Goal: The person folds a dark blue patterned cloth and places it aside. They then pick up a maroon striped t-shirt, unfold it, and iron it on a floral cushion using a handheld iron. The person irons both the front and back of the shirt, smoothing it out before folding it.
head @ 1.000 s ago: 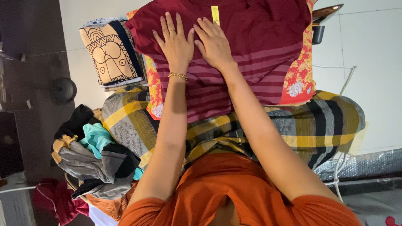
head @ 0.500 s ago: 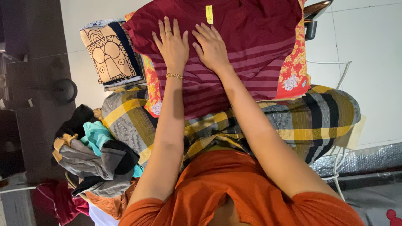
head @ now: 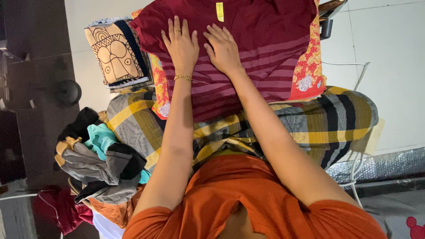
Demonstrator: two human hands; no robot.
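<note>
We press both palms flat on a maroon shirt point(head: 261, 40) that lies spread in front of us, its lower half banded with paler stripes and a small yellow tag point(head: 220, 11) at its far edge. Our left hand point(head: 180, 46) lies open with the fingers spread and pointing away from us; it grips nothing, only rests on the cloth, and it wears a ring and a gold bracelet point(head: 183, 78) at the wrist. Our right hand point(head: 222, 48) is just beside it, thumbs almost touching, likewise open and flat on the shirt with nothing in its grasp.

The shirt lies on a red and orange floral cloth point(head: 307, 73), whose edge shows to the right of the shirt and in a narrow strip to the left. Nearer to us, a yellow, grey and black checked cloth point(head: 336, 119) spreads across our lap, reaching under our forearms and out to both sides.

To the left of the shirt, on the pale floor, sits a folded stack topped by a cream cloth with a black line pattern point(head: 116, 53). Nearer and further left lies a loose heap of clothes point(head: 99, 161) in grey, black, teal and mustard, with a dark red garment point(head: 55, 210) below it at the near left corner. Our orange top point(head: 248, 199) fills the near edge of the view.
</note>
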